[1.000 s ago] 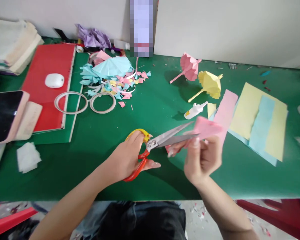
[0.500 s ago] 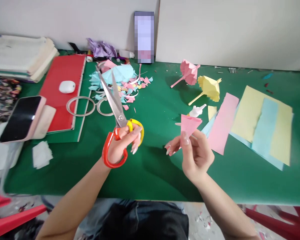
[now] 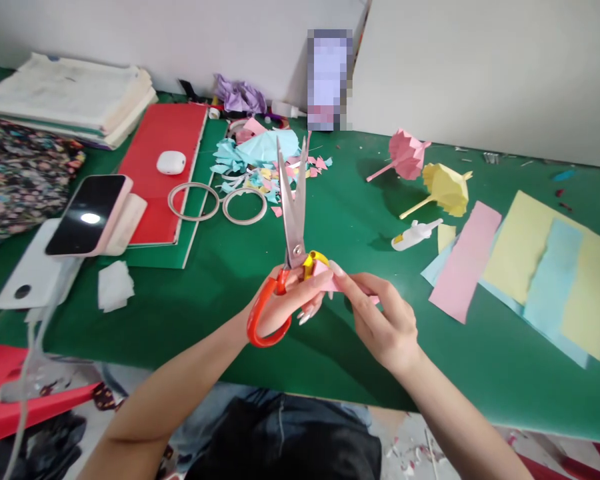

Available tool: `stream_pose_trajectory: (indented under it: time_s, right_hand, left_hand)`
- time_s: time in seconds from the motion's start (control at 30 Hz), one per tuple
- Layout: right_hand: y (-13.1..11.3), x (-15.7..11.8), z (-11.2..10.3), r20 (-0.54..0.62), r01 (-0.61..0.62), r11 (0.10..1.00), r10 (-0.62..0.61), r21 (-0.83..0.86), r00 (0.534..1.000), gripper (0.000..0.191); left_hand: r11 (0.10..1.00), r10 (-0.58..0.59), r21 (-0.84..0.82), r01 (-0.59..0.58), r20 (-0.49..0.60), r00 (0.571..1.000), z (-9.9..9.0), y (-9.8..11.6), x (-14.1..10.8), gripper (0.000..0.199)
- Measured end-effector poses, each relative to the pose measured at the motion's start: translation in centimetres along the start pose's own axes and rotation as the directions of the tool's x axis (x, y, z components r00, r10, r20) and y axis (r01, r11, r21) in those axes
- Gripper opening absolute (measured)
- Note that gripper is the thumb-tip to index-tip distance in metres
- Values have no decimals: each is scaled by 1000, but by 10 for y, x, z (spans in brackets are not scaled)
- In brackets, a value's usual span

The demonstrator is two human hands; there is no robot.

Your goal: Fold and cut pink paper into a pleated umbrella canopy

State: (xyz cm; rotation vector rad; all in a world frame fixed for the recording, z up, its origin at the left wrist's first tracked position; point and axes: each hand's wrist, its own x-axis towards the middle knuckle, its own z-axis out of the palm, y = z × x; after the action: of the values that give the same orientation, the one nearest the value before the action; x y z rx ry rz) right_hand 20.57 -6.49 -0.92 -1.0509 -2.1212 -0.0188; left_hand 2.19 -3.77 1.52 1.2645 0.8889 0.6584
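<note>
My left hand (image 3: 291, 303) is closed through the red and yellow handles of a pair of scissors (image 3: 293, 230), whose blades point up and stand slightly apart. Its thumb also presses on a small folded piece of pink paper (image 3: 325, 279). Close beside it, my right hand (image 3: 385, 317) pinches the same pink paper between thumb and fingers. A bit of pink also shows behind the right fingers. Beyond the right hand lies a white glue bottle (image 3: 416, 235), with a yellow paper umbrella (image 3: 446, 189) and a pink paper umbrella (image 3: 407, 155) farther back.
Paper scraps (image 3: 265, 170) and two tape rings (image 3: 245, 206) lie behind the scissors. Coloured paper strips and sheets (image 3: 510, 253) spread at right. A red folder (image 3: 163, 167), a phone (image 3: 87, 217) and stacked books (image 3: 75, 93) are at left. Another phone (image 3: 329, 80) leans against the wall.
My hands have come together, and the left thumb now meets the pink paper that the right hand held alone. The scissors have turned more upright. The whole view has shifted.
</note>
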Motion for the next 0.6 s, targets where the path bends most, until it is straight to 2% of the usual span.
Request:
stream_pose_trajectory:
  time_s: [0.1,0.2,0.23,0.3,0.37,0.43,0.5,0.6]
  right_hand:
    - [-4,6,-9,24,-74,982,71,175,997,66]
    - [-8,17,-24,184,-280,862,221,423,958,68]
    - [-8,21,-29,258,-361,805,266,471,929,57]
    - [-10,30,-36,454,-550,658,336,514,825,30]
    - [-11,36,-37,598,-696,474,365,540,713,22]
    - [-11,39,-35,669,-776,324,393,542,631,19]
    - [-12,39,-31,692,-804,229,414,549,591,17]
    - [-13,38,-27,714,-804,139,390,579,581,17]
  left_hand:
    - [1000,5,15,-3,-103,995,-2,6,-2,38]
    - [993,83,102,-66,-179,980,-4,9,-5,24]
    - [987,95,143,-69,-188,978,-4,10,-6,20]
    - [977,98,203,-59,-188,977,-4,14,-8,16]
    - [970,109,235,-65,-183,977,-3,16,-9,17]
    - [964,127,252,-80,-177,976,-4,15,-8,17]
    - [960,150,263,-94,-200,968,-6,13,-7,15]
    - [943,195,311,-114,-243,950,-10,8,-6,14]
